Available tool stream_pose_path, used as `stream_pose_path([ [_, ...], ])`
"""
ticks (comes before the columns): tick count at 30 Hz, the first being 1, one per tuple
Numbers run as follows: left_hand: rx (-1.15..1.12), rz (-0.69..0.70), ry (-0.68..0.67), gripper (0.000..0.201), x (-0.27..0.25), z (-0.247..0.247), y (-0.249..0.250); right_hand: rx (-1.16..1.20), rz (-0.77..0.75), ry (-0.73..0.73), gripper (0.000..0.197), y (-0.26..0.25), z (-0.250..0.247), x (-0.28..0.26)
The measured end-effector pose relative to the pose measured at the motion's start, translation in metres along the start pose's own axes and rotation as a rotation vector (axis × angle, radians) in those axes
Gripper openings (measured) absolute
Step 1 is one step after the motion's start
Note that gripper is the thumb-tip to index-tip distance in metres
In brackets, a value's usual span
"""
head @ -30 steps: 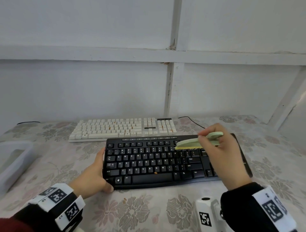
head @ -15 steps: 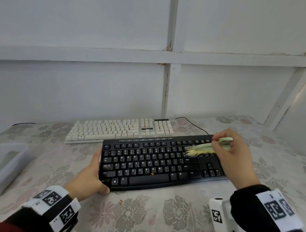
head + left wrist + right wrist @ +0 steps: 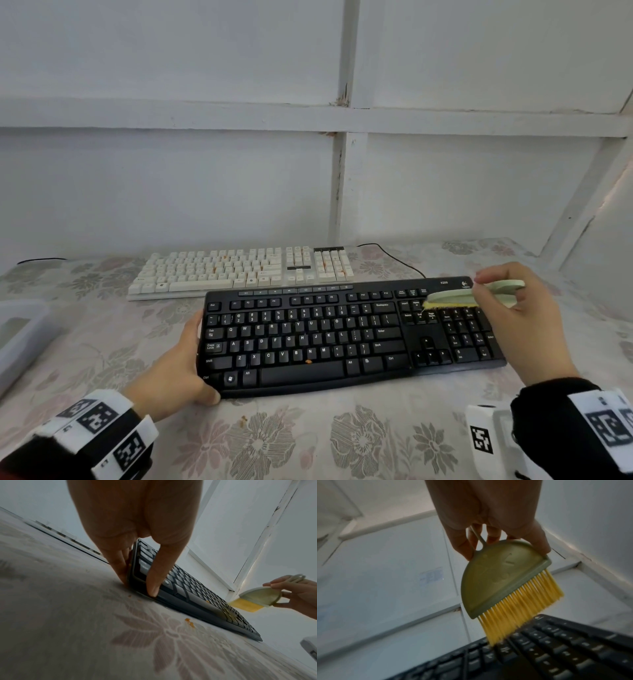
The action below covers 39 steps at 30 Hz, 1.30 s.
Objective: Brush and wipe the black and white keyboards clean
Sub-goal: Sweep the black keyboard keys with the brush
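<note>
The black keyboard (image 3: 342, 335) lies on the flowered tablecloth in front of me, with an orange crumb near its lower keys. My left hand (image 3: 178, 370) grips its left end, thumb on the front corner (image 3: 152, 574) and fingers against the side edge. My right hand (image 3: 520, 322) holds a small green brush (image 3: 455, 296) with yellow bristles (image 3: 518, 609) over the keyboard's upper right. The bristle tips touch the keys beside the number pad. Behind the black keyboard (image 3: 539, 649) lies the white keyboard (image 3: 239, 270), with orange specks among its keys.
A clear plastic box (image 3: 20, 335) stands at the table's left edge. Orange crumbs (image 3: 189, 622) lie on the cloth in front of the black keyboard. A white marked device (image 3: 486, 442) sits at the near right. A black cable (image 3: 394, 255) runs from the white keyboard. White wall panels close the back.
My right hand has swept the brush rightward along the black keyboard's upper rows, from above the letter keys to beside the number pad. The left hand keeps its grip.
</note>
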State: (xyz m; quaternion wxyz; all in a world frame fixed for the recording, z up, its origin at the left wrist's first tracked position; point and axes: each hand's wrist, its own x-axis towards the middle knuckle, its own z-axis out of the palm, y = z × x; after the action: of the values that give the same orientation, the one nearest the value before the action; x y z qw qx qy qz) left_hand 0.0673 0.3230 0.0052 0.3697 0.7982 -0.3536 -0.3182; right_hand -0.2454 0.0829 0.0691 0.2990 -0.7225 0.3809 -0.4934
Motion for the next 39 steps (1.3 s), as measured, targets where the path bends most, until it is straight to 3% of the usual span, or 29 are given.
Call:
stream_pose_path([
  [5, -0.006, 0.000, 0.002, 0.126, -0.001, 0.000, 0.000, 0.070, 0.015, -0.094, 0.021, 0.001, 0.003, -0.001],
  [11, -0.001, -0.001, 0.008, 0.126, -0.001, 0.000, 0.001, -0.080, -0.044, 0.058, 0.032, 0.008, -0.012, 0.005],
  [16, 0.003, 0.005, 0.014, 0.124, -0.002, 0.000, 0.003, 0.025, 0.067, -0.009, 0.016, 0.016, -0.014, 0.005],
  [21, 0.001, 0.007, 0.008, 0.123, -0.002, 0.001, 0.003, -0.068, 0.085, 0.112, 0.018, 0.024, -0.029, 0.013],
  [26, 0.007, 0.008, 0.007, 0.125, 0.000, 0.000, 0.000, -0.122, 0.101, 0.099, 0.020, 0.032, -0.036, 0.017],
  [29, 0.020, 0.004, 0.004, 0.125, 0.001, 0.000, -0.001, -0.279, 0.036, 0.145, 0.024, 0.024, -0.041, 0.018],
  [31, 0.027, 0.005, 0.001, 0.125, 0.002, -0.001, -0.002, -0.321, -0.034, 0.165, 0.013, 0.004, -0.038, 0.014],
  [34, 0.034, 0.012, 0.000, 0.124, 0.002, -0.001, -0.002, -0.260, -0.100, 0.099, 0.010, -0.034, -0.023, 0.000],
  [39, 0.027, 0.036, 0.004, 0.119, 0.001, -0.001, -0.002, -0.009, -0.138, -0.222, 0.010, -0.092, 0.043, -0.045],
])
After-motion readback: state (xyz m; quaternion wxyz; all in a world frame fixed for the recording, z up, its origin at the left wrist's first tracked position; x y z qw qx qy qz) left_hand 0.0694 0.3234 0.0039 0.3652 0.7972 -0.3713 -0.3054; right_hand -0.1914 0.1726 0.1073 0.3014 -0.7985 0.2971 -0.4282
